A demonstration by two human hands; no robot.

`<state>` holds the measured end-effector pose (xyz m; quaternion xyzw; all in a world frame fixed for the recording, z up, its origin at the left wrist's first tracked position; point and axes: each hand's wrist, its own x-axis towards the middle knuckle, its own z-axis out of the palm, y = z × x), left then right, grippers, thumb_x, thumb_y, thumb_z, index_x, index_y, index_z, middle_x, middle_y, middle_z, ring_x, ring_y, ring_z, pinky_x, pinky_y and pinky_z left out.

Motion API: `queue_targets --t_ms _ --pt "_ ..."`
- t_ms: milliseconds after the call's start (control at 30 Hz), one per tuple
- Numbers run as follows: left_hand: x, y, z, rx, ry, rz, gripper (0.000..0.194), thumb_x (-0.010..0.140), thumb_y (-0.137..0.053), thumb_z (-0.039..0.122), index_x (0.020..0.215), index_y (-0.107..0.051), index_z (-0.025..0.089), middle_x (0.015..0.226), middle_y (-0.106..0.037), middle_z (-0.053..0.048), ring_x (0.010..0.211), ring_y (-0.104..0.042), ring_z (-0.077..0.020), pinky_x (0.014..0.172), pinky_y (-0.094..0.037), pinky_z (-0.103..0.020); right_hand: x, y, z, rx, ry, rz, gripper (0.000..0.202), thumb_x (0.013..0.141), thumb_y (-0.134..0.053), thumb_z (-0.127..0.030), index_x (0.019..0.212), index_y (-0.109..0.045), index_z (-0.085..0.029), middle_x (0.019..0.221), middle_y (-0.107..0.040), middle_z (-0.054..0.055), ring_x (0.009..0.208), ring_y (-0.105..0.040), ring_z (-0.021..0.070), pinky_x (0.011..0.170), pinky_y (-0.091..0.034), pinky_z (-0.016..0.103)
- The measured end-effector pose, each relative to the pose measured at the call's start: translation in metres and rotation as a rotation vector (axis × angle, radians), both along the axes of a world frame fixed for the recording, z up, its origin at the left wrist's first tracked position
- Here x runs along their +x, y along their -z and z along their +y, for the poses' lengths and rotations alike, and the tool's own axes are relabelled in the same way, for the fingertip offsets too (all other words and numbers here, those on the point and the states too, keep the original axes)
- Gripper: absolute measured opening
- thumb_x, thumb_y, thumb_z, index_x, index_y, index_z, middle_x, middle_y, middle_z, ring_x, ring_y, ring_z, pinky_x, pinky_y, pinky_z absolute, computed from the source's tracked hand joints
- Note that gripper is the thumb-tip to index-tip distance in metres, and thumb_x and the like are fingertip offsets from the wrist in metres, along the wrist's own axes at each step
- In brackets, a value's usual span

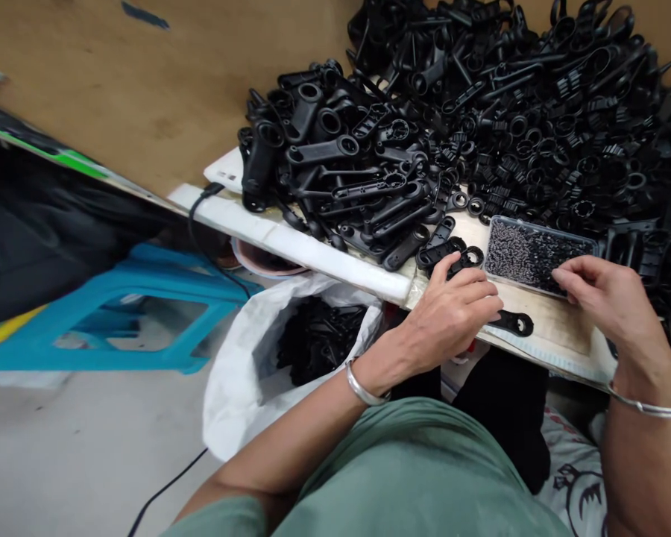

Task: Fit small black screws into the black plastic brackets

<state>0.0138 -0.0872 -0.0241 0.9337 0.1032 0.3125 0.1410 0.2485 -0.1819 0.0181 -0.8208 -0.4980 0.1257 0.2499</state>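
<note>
Left hand [450, 317]: kinda curled over black plastic ring-ended arm [517, 323], gripping? can't tell
Right hand [620, 298]: fingertips at clear rectangular plastic box [548, 230], holding anything? can't tell

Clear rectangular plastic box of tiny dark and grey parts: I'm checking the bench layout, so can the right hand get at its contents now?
Probably yes: the box looks open on top, and the right hand has its fingertips by the near right corner, with nothing visible between them and the tiny parts.
</note>
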Motion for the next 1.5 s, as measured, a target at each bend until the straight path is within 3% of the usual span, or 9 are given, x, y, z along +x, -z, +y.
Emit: queue_targets --t_ms 100,233,433,733,933,1000,1100,1167,1500 --pt "0.003 -0.001 -0.002 -0.049 -0.026 -0.128 0.016 0.099 -0.053 0.021 0.091 -0.067 0.018 0.092 -0.074 0.000 0.093 -0.061 -0.0150 0.108 -0.038 -0.040 -0.017 -0.001 -0.014 0.135 0.089 0.318 0.027 0.079 -0.069 -0.045 0.070 -0.065 -0.020 0.055 -0.056 -0.001 0.051 -0.049 0.0120 0.049 -0.037 0.026" --pt "0.013 -0.004 -0.010 -0.093 -0.034 -0.221 0.018 0.098 -0.054 0.023 0.089 -0.067 0.017 0.086 -0.074 -0.001 0.087 -0.061 -0.0154 0.097 -0.046 -0.035 -0.041 0.004 -0.023 0.227 0.040 0.618 0.030 0.078 -0.075 -0.044 0.068 -0.063 -0.019 0.052 -0.053 -0.003 0.047 -0.047 0.0094 0.045 -0.037 0.023" --pt "0.026 -0.001 -0.023 -0.197 -0.014 -0.306 0.020 0.098 -0.056 0.029 0.088 -0.067 0.015 0.082 -0.073 -0.002 0.083 -0.062 -0.0147 0.087 -0.049 -0.030 -0.072 0.012 -0.022 0.230 0.004 0.838 0.040 0.077 -0.075 -0.050 0.063 -0.057 -0.018 0.043 -0.046 -0.006 0.038 -0.039 0.0062 0.037 -0.028 0.019" --pt "0.018 0.007 -0.027 -0.112 -0.033 -0.308 0.023 0.100 -0.051 0.022 0.084 -0.067 0.015 0.080 -0.072 -0.002 0.077 -0.061 -0.0136 0.076 -0.049 -0.028 -0.068 0.011 -0.033 0.181 -0.019 0.509 0.034 0.083 -0.069 -0.044 0.061 -0.062 -0.019 0.050 -0.055 -0.002 0.044 -0.049 0.0089 0.042 -0.041 0.020" --pt "0.009 0.017 -0.021 -0.048 -0.055 -0.180 0.022 0.099 -0.050 0.020 0.086 -0.067 0.016 0.088 -0.073 -0.003 0.086 -0.062 -0.0153 0.079 -0.048 -0.029 -0.036 0.010 -0.048 0.245 0.189 0.067 0.024 0.084 -0.067 -0.044 0.090 -0.076 -0.023 0.072 -0.070 0.001 0.059 -0.062 0.0151 0.058 -0.051 0.027" --pt "0.008 0.021 -0.021 -0.011 -0.046 -0.161 0.023 0.099 -0.047 0.016 0.086 -0.066 0.015 0.095 -0.073 -0.004 0.091 -0.062 -0.0165 0.082 -0.049 -0.030 -0.032 0.007 -0.049 0.228 0.116 -0.022 0.022 0.086 -0.065 -0.044 0.091 -0.076 -0.025 0.082 -0.074 0.002 0.069 -0.067 0.0183 0.067 -0.054 0.031" --pt "0.006 0.025 -0.022 0.016 -0.047 -0.147 0.026 0.100 -0.043 0.013 0.089 -0.066 0.014 0.103 -0.072 -0.006 0.099 -0.061 -0.0177 0.088 -0.050 -0.030 -0.039 0.007 -0.048 0.171 -0.191 -0.028 0.019 0.090 -0.063 -0.041 0.092 -0.076 -0.026 0.092 -0.075 0.003 0.084 -0.070 0.0219 0.079 -0.056 0.035" --pt "0.004 0.025 -0.022 0.024 -0.042 -0.118 0.029 0.102 -0.040 0.014 0.090 -0.066 0.014 0.105 -0.072 -0.007 0.100 -0.061 -0.0175 0.089 -0.050 -0.030 -0.047 0.010 -0.046 0.153 -0.314 -0.063 0.019 0.093 -0.059 -0.036 0.097 -0.075 -0.025 0.097 -0.074 0.005 0.091 -0.070 0.0228 0.082 -0.056 0.036" --pt "0.002 0.023 -0.024 0.039 -0.002 -0.122 0.029 0.101 -0.040 0.012 0.088 -0.066 0.011 0.107 -0.070 -0.010 0.102 -0.061 -0.0186 0.094 -0.055 -0.031 -0.056 0.023 -0.048 0.163 -0.334 -0.212 0.014 0.096 -0.055 -0.028 0.096 -0.068 -0.024 0.100 -0.071 0.005 0.094 -0.067 0.0216 0.087 -0.052 0.037"
